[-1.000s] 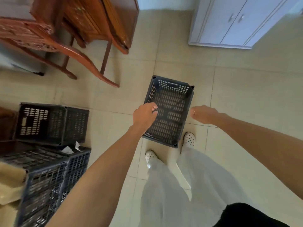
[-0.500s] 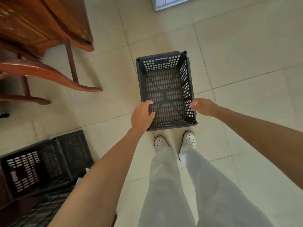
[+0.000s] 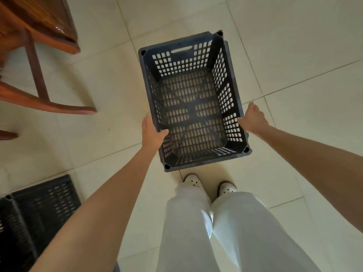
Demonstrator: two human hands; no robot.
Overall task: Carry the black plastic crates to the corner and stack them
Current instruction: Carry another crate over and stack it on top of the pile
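Observation:
An empty black plastic crate (image 3: pixel 193 107) with slotted walls and floor sits open side up over the tiled floor just ahead of my feet. My left hand (image 3: pixel 152 130) grips its left long rim, thumb hooked inside the wall. My right hand (image 3: pixel 252 119) holds the right long rim from outside. Whether the crate touches the floor I cannot tell. Another black crate (image 3: pixel 33 214) lies at the lower left, partly cut off by the frame.
Wooden furniture (image 3: pixel 39 26) with a curved leg (image 3: pixel 49 107) stands at the upper left, close to the crate's left side. My white shoes (image 3: pixel 193 182) are right behind the crate. Pale floor tiles (image 3: pixel 294 55) spread to the right and ahead.
My view tipped further down and closer. Both hands slid from the crate's near corners forward onto its long sides and closed on the rims.

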